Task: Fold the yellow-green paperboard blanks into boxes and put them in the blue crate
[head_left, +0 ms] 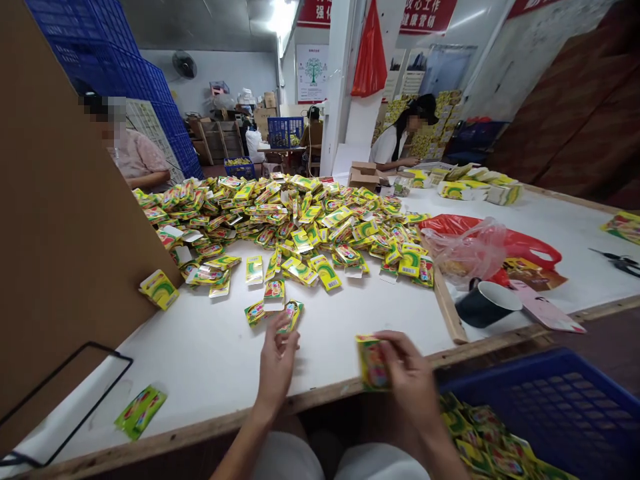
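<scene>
My right hand (407,367) grips a small yellow-and-green printed carton (371,365) between thumb and fingers, above the table's front edge. The carton is slightly blurred. My left hand (277,357) is over the white table (320,353), its fingers apart and partly bent. Just beyond its fingertips lie a few loose cartons, one of them a tilted carton (293,315) that the fingers overlap; whether they touch it I cannot tell. Behind these, a large heap of cartons (300,213) spreads across the table, some with white end flaps standing out.
A blue basket (540,380) holding packed cartons stands low at the right. A wooden strip (449,307), dark cup (487,303), red bag (530,243) and scissors (623,261) are to the right. At left are a cardboard panel (75,220) and green packet (141,410). Several people sit beyond.
</scene>
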Tool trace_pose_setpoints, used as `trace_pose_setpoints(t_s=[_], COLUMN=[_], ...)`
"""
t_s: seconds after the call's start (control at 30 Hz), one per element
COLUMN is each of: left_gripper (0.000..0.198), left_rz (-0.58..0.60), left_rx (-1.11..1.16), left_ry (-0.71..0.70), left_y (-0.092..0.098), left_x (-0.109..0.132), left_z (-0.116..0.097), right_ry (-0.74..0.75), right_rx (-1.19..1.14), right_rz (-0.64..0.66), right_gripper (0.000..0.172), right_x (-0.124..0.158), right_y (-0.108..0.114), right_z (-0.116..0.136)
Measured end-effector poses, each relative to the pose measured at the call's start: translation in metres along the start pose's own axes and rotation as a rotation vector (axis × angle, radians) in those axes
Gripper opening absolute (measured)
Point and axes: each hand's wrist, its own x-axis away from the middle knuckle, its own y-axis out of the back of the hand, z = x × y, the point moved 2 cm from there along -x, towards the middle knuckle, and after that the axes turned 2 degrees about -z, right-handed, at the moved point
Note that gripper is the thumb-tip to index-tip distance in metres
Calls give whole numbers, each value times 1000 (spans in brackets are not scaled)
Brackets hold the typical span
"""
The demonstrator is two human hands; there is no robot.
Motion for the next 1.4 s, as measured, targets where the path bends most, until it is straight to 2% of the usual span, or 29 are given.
trace_pose_setpoints(t_s=[0.1, 0.17, 0.2, 0.27, 0.33, 0.37, 0.43, 0.5, 0.53, 0.6, 0.7, 0.83, 0.9, 0.97, 1.07, 1.13, 1.23, 1.3, 1.4], left_gripper=[57, 58, 55, 51, 48, 46, 38, 27, 23, 15, 5, 10, 14, 13, 16, 18, 18, 17, 16], left_rz=[-69, -71, -74, -92, -119, -141, -195, -222, -211, -144, 42, 338, 402, 334, 207, 238, 304, 324, 346], left_rx=[100, 135, 133, 103, 62, 11, -171, -379, -455, -519, -544, -520, -481, -378, -180, -124, -109, -103, -116], left_ry=[127, 212, 237, 249, 223, 167, -48, -325, -440, -576, -650, -595, -521, -412, -230, -145, -70, -44, -62], left_y=[7, 8, 7, 7, 9, 12, 20, 28, 31, 32, 25, 8, 1, -2, -3, -3, 0, 3, 5], left_x=[-24, -39, -45, -53, -56, -55, -48, -38, -32, -22, -13, -12, -12, -11, -5, 1, 9, 10, 8], left_z=[1, 3, 4, 4, 0, -5, -21, -43, -53, -68, -76, -67, -60, -52, -35, -23, -12, -10, -10], right_ry=[-7, -21, -37, -82, -106, -104, -77, -29, -1, 62, 138, 143, 96, 42, -20, -43, -10, 33, 84], right_rx=[316, 468, 508, 523, 474, 436, 355, 273, 233, 152, 44, -82, -151, -221, -302, -313, -262, -223, -186], right_rz=[-116, -178, -202, -218, -183, -150, -79, -14, 13, 62, 138, 235, 297, 324, 266, 234, 279, 318, 322], right_gripper=[31, 34, 36, 38, 37, 37, 35, 31, 29, 25, 17, 24, 26, 25, 25, 26, 19, 14, 17], right_x=[-3, -1, 1, 7, 13, 15, 17, 16, 15, 12, 9, 7, 9, 12, 18, 21, 18, 13, 4], right_y=[74, 112, 123, 131, 119, 108, 81, 53, 40, 15, -19, -54, -67, -76, -83, -84, -85, -85, -87], right_z=[-3, -8, -10, -16, -20, -20, -18, -10, -6, 5, 16, 21, 19, 15, 7, 1, -2, -2, 1])
